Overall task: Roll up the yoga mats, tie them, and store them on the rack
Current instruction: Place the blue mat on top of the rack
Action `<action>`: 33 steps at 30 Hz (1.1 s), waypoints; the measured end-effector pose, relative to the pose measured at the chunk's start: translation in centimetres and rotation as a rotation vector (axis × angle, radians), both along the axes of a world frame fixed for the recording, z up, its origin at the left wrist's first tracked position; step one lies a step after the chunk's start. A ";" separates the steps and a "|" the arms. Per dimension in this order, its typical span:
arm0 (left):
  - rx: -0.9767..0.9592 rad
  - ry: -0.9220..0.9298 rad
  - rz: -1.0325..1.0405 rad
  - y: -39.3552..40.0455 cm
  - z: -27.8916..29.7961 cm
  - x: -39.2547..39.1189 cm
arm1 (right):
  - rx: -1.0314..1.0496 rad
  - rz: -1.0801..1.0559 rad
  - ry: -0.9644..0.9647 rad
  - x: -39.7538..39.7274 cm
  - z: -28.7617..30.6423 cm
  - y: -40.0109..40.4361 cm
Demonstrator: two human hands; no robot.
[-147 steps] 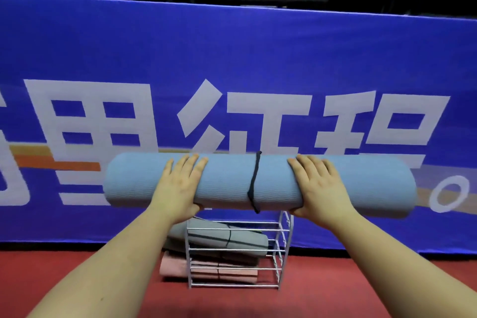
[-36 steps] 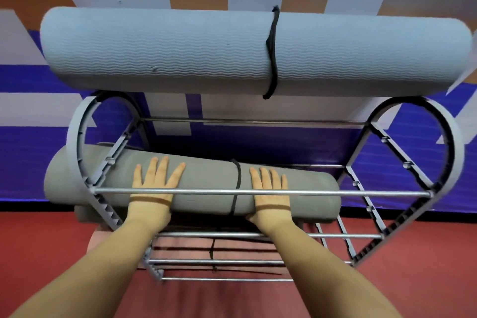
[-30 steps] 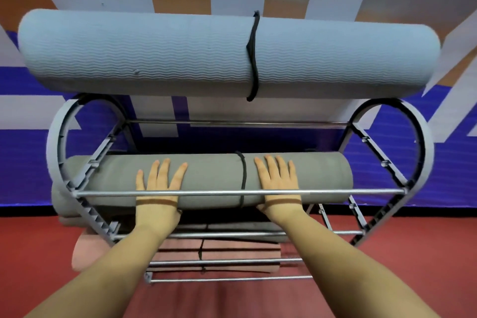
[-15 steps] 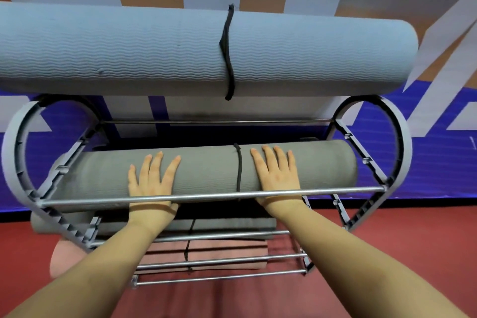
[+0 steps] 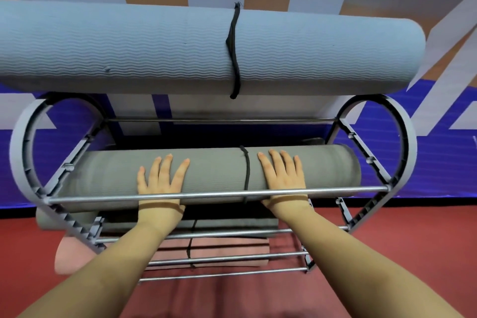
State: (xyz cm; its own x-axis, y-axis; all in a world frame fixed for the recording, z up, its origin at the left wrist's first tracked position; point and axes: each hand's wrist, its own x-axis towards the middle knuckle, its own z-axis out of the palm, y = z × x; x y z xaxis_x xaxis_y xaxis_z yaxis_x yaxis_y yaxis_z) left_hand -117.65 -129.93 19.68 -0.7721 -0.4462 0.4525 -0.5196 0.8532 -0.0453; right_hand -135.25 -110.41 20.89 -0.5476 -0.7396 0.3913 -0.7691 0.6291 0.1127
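Yoga mats seen rolled, tied, racked: blue mat [image 5: 154, 46] atop rack [image 5: 402, 142], grey mat [image 5: 211, 170] on shelf below, pressed by left hand [image 5: 161, 179] and right hand [image 5: 282, 175], fingers flat, nothing grasped. Task judged nearly done.

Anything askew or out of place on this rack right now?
Slightly: the lower grey rolled mat and the pink rolled mat stick out past the left end of the grey metal rack. The blue rolled mat on top overhangs both ends. Nothing looks damaged.
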 end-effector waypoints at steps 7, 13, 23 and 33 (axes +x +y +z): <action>0.024 -0.038 -0.003 -0.4 0.5 3.0 | 0.006 0.033 0.014 3.0 0.7 0.4; 0.023 -0.064 -0.006 0.6 1.0 2.4 | 0.025 0.005 0.012 3.0 1.3 1.7; 0.097 -0.288 0.120 3.7 3.0 -1.3 | 0.140 -0.059 -0.054 -0.6 2.5 2.9; 0.103 -0.345 0.126 2.9 3.3 -1.8 | 0.124 -0.055 -0.081 -0.9 1.7 2.1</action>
State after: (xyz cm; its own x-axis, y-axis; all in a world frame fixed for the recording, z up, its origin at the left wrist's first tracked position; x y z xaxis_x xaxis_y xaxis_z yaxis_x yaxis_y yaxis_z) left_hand -119.45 -126.98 22.94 -0.8072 -0.5772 0.1234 -0.5902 0.7925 -0.1535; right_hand -136.20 -108.29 22.57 -0.6145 -0.7477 0.2518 -0.7437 0.6555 0.1316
